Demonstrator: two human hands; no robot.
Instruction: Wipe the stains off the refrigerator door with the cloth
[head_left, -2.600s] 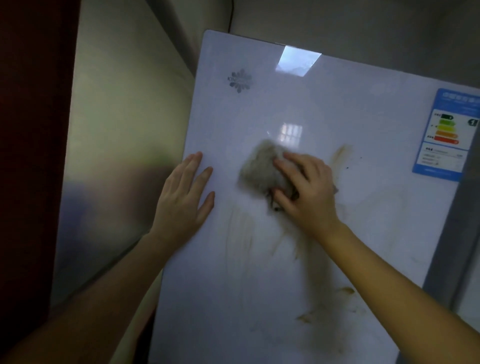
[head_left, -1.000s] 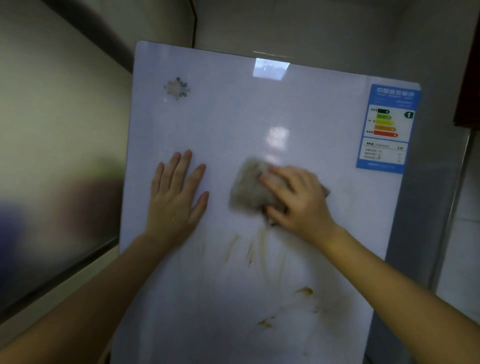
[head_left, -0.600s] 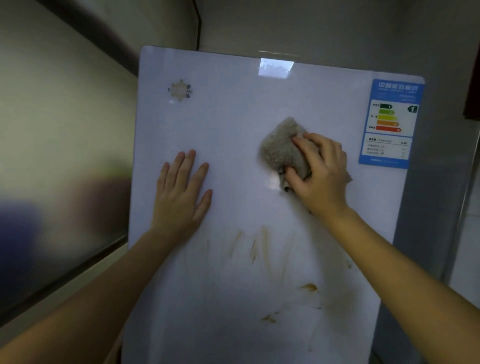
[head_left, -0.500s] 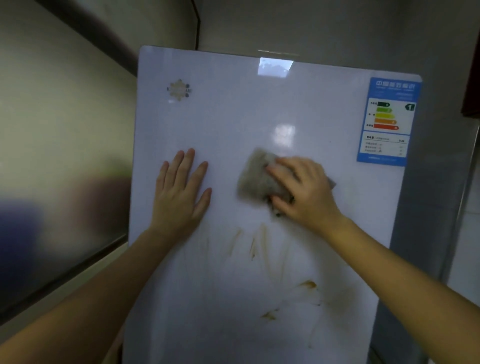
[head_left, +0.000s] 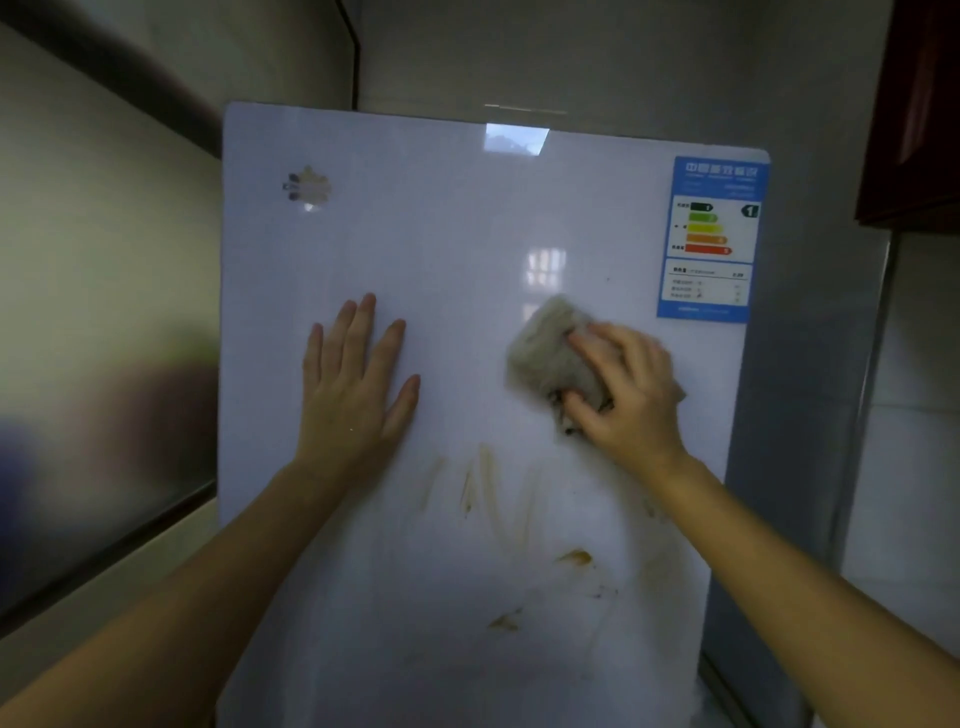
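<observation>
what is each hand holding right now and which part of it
The right hand grips the bunched grey cloth by its lower right part, pressing it to the refrigerator door. The left hand holds nothing; it rests flat on the door.

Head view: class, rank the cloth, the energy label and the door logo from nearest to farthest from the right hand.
1. cloth, gripped in the right hand.
2. energy label, upper right of the refrigerator door.
3. door logo, far upper left.
</observation>
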